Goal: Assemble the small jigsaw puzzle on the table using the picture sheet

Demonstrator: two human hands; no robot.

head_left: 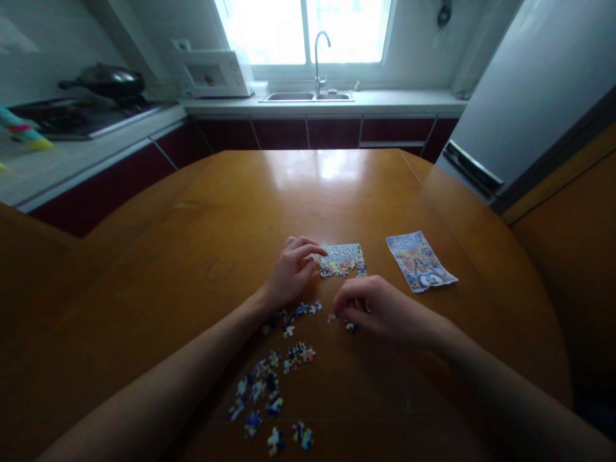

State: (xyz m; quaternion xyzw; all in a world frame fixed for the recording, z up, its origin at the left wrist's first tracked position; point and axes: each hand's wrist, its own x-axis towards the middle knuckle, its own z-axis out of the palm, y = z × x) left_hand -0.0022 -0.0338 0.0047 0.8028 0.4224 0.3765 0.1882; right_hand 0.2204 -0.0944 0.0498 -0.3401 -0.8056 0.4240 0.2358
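Partial jigsaw (341, 255) lies just right of the left hand (292, 269), whose loosely bent fingers overlap its edge; long axis sideways, lettered side pointing away; right hand (374, 307) curls nearer, cannot tell if its fingers grip anything; loose pieces (253, 422) spread left of them, printed sheet (418, 260) rightward beyond.

I have my left arm (192, 369) angled in from the lower left, its hand (290, 271) knuckles up, fingers (309, 248) loosely bent and parted. My right arm (505, 378) enters from the lower right; the right hand (378, 305) curls inward, whatever its fingertips (339, 308) hold too small to tell. The hands are near each other, apart.
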